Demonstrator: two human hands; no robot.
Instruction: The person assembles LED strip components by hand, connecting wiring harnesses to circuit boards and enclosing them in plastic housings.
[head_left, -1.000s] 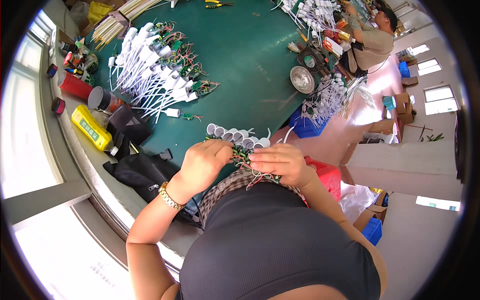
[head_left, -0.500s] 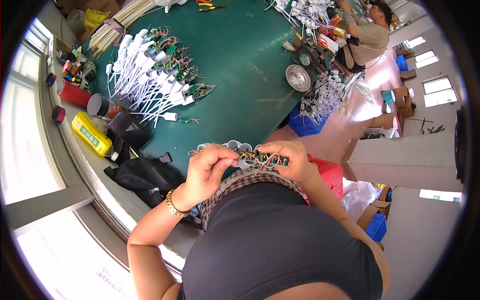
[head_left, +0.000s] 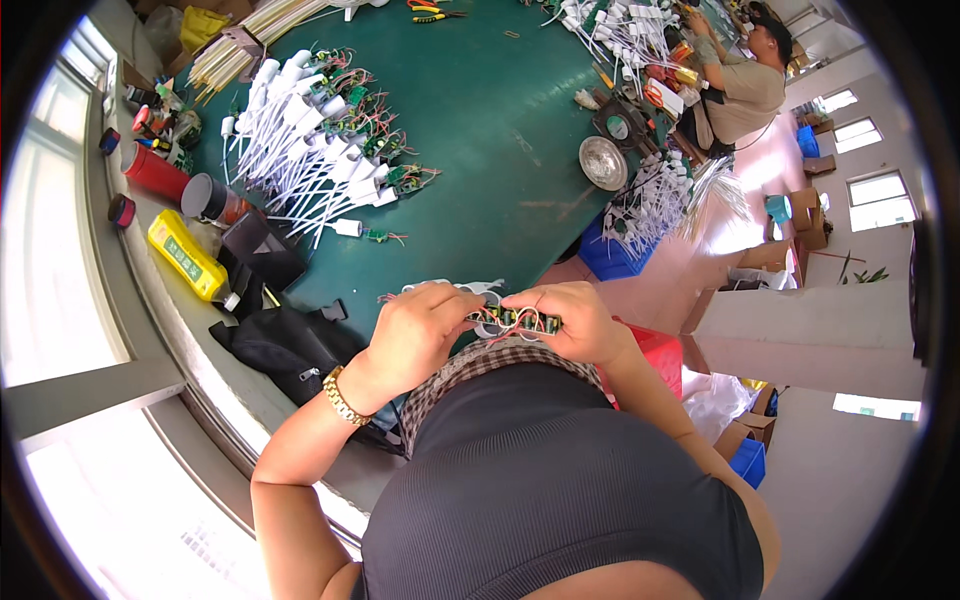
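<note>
A strip of green circuit boards (head_left: 515, 321) with dark components and red and white wires lies across my two hands, just above my lap. My left hand (head_left: 422, 328), with a gold-coloured watch band (head_left: 344, 398) at its wrist, is closed at the strip's left end; its fingertips are partly hidden. My right hand (head_left: 583, 322) grips the other end between thumb and fingers. Behind the strip, at the table edge, white round-ended parts (head_left: 490, 297) show in part. Farther off on the green table (head_left: 470, 170) lies a pile of white cabled sockets (head_left: 310, 140) with small boards and red wires.
A yellow bottle (head_left: 188, 258), a black wallet-like case (head_left: 262, 250) and a black bag (head_left: 290, 355) line the left side. Right of the table are a metal dish (head_left: 603, 163) and a blue crate (head_left: 612, 255) of white cables. Another person (head_left: 748, 85) works at the far right.
My left hand has turned, its fingers now curled over the strip's end rather than pinching beside it. The strip and my right hand have shifted slightly left. The view has tilted a little.
</note>
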